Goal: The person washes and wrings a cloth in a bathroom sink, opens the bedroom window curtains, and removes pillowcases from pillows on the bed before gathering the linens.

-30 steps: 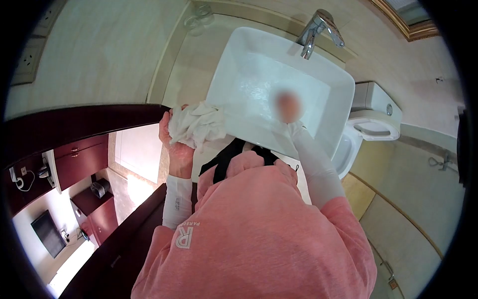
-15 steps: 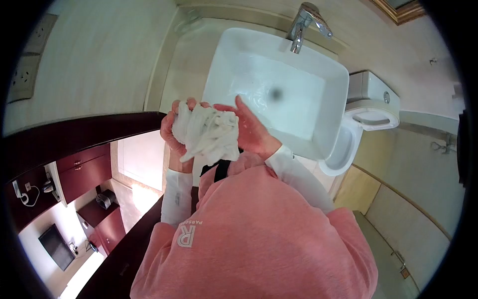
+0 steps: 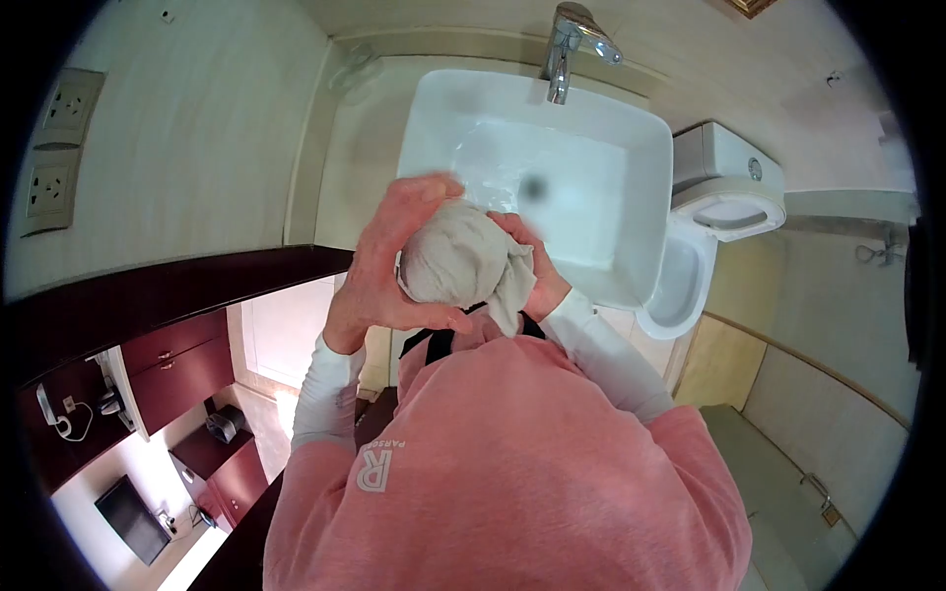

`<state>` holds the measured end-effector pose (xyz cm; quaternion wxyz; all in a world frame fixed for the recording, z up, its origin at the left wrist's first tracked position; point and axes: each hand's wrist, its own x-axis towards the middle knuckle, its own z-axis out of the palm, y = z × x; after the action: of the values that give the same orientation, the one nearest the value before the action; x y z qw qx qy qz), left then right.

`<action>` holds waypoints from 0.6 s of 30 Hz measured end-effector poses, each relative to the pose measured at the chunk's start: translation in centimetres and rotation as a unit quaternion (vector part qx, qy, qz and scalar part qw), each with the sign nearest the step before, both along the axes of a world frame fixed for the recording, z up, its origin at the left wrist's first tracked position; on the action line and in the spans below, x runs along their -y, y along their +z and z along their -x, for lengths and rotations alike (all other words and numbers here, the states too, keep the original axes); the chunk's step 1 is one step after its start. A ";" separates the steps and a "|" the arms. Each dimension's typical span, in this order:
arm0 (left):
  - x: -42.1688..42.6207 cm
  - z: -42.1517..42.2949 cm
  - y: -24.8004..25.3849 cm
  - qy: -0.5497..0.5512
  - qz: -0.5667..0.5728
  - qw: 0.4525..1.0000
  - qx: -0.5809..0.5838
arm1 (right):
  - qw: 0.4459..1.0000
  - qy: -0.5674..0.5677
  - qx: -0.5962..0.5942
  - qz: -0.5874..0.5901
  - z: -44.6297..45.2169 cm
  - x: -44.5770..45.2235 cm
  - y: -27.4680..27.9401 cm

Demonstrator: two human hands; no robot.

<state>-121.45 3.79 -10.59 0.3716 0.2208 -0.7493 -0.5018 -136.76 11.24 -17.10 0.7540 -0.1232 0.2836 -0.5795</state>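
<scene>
The crumpled off-white cloth (image 3: 453, 258), spread across the left palm half a second ago with the right hand flat beside it, is now a rounded bundle between both hands. The left hand (image 3: 382, 261) curves around its left side, fingers and thumb spread wide apart, while the right hand (image 3: 544, 282) seems clamped on the opposite end, though folds hide part of its fingers. So the cloth has been gathered in, and its support appears to have passed to the right. It is held up over the near left part of the white rectangular ceramic sink (image 3: 591, 182), close to the pink sweatshirt (image 3: 522, 453). Counted: one cloth, two hands, one sink, one chrome single-lever tap (image 3: 561, 54), one white toilet (image 3: 724, 158) and two pale wall sockets (image 3: 65, 106).
</scene>
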 end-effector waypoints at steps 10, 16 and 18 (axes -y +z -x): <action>0.2 4.6 -1.2 0.033 0.193 0.978 0.074 | 0.993 -0.014 0.084 -0.076 -0.9 2.2 -2.8; 3.3 7.8 -3.5 0.243 0.147 0.959 0.004 | 0.981 -0.032 0.157 -0.112 1.0 8.2 -0.7; 5.3 8.9 -4.1 0.292 0.114 0.949 -0.028 | 0.987 -0.095 0.113 -0.057 1.0 11.8 -4.8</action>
<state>-130.33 -1.53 -14.72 0.5450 0.3722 -0.6936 -0.2889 -137.72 -0.55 -21.93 0.7285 0.0132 0.2397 -0.6416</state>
